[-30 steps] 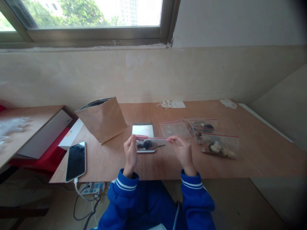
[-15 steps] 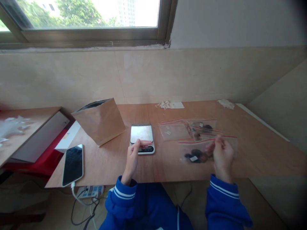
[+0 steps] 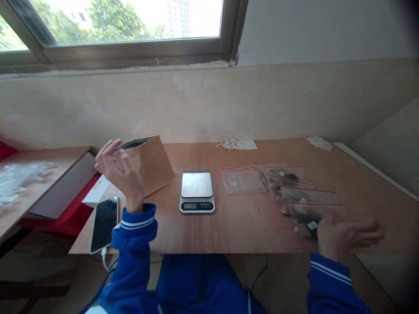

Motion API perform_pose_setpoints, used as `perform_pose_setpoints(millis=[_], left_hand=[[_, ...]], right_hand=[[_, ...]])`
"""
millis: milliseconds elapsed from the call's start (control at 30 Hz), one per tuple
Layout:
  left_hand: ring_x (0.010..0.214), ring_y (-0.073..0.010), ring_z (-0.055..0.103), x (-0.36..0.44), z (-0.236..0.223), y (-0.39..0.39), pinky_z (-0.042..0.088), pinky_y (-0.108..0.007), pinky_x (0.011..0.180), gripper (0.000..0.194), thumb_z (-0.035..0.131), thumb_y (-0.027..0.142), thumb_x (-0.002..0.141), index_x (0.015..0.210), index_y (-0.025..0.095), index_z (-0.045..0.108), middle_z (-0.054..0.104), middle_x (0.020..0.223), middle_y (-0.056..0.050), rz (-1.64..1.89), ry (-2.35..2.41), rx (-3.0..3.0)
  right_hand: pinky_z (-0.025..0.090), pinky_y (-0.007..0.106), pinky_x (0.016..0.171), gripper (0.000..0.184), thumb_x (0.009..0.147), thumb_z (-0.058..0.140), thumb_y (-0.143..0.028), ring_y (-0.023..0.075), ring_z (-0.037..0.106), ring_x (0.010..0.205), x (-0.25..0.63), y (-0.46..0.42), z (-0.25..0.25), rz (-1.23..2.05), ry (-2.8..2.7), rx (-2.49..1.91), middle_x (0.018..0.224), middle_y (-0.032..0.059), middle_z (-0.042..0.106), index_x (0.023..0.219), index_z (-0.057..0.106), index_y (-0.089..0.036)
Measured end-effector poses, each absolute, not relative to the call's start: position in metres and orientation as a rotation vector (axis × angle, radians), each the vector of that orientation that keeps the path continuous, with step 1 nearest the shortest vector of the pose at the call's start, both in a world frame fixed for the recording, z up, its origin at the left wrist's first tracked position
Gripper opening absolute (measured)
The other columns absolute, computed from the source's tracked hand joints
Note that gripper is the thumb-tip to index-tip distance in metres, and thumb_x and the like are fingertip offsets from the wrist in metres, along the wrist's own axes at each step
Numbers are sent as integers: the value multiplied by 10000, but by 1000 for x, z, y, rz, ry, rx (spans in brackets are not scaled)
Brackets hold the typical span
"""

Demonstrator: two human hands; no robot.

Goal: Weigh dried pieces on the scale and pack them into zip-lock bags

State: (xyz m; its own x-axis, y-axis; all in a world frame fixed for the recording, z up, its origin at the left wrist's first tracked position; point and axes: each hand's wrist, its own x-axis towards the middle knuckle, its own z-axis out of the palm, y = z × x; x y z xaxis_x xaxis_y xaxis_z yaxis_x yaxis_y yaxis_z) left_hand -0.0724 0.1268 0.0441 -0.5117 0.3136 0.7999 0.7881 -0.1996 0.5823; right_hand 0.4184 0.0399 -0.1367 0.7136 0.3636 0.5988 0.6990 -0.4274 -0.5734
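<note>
Head view, clock centred on the scale point(image 3: 197, 192): nearest zip bag point(image 3: 303, 215) lies just past 3 o'clock on the bench point(image 3: 235, 231), at the near end of an overlapping row of other zip bags point(image 3: 244, 184). Thin clear plastic, red zip line on its 12 o'clock edge, dark lumps + small white label inside. Prob. v. light, limp, a bit slick; contents may be brittle, so best held by the zip strip, not squeezed mid-bag. Paper bag point(image 3: 157, 168) at approx. 10 o'clock, upright, mouth open; looks stiff-ish but creasable, prob. light too; rim's the obvious hold.

L hand point(image 3: 121, 172) at 9–10 o'clock, in front of paper bag's L side: grip spread, fingers loosely curled, thumb apart, nothing visible in it; contact w/ bag, can't tell. R hand point(image 3: 347, 235) btwn 3 & 4 o'clock, motion-blurred, overlapping zip bag's R end: fingers stretched out toward 3, grip not closed round anything AFAICT; whether it touches the plastic, can't tell. Phone point(image 3: 104, 224) btwn 8 & 9, cable plugged in.
</note>
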Motion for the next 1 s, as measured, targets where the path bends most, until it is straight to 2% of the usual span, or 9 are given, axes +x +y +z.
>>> perform_pose_setpoints(millis=[100,267,500,667,733,833,867,933,1000], left_hand=[[1256,-219,468,-91,55,153,287,-408,1077,275,467,223,970,1207,145,585,560,1297,-69,-1634,-1728,-1235],[1253,-273,473,-120,51,191,249,-460,1071,248,477,314,960,1098,183,635,584,1275,-81,-1463,-1964,-1357],[998,-278,628,-121,43,176,369,-441,965,215,517,334,911,1006,199,654,701,1025,-94,-1300,-2114,-1433],[863,-300,654,-107,57,121,474,-395,774,265,658,364,818,1054,243,666,718,952,-79,-1195,-2237,-1408],[771,-285,660,-105,59,97,471,-353,668,211,682,417,788,937,272,718,724,835,-53,-1081,-2300,-1491],[638,-232,664,-103,54,66,439,-282,533,234,680,515,756,777,290,742,696,644,-10,-1064,-2336,-1823],[617,-214,668,-103,50,59,443,-266,516,254,674,534,754,776,290,744,700,641,-2,-1099,-2310,-1968],[602,-191,676,-101,41,48,471,-247,517,283,662,551,760,804,285,748,724,688,2,-1185,-2239,-2181],[608,-185,683,-100,33,44,505,-248,540,293,656,548,770,814,273,748,737,727,-5,-1278,-2177,-2253]], right_hand=[[271,658,1076,810,837,532,-495,489,253,1384,384,41,-154,-489,-815,-2116,1463,354,273,1467,322,-31],[153,764,1031,738,895,437,-491,519,145,1406,376,64,-166,-289,-851,-2210,1499,359,202,1466,329,-35],[90,684,1066,717,928,403,-464,491,100,1424,415,106,-157,4,-984,-2295,1488,390,197,1465,341,8],[90,696,1073,749,900,470,-405,503,86,1421,397,115,-138,3,-959,-2337,1500,392,151,1457,301,66],[148,703,1068,750,875,509,-402,500,150,1410,366,107,-117,-126,-1093,-2206,1496,380,187,1435,323,61],[417,548,1016,439,931,436,-362,330,527,1216,289,81,-71,35,-1514,-1639,1265,217,572,1279,533,-113],[458,488,1002,345,960,394,-321,270,576,1158,258,71,-54,168,-1681,-1442,1203,149,622,1213,580,-178],[493,385,996,310,971,373,-218,199,582,1158,197,50,-25,298,-2019,-1018,1210,99,625,1168,612,-215],[470,345,1047,351,959,379,-160,181,520,1249,143,36,-9,263,-2253,-700,1281,93,599,1246,581,-180]])
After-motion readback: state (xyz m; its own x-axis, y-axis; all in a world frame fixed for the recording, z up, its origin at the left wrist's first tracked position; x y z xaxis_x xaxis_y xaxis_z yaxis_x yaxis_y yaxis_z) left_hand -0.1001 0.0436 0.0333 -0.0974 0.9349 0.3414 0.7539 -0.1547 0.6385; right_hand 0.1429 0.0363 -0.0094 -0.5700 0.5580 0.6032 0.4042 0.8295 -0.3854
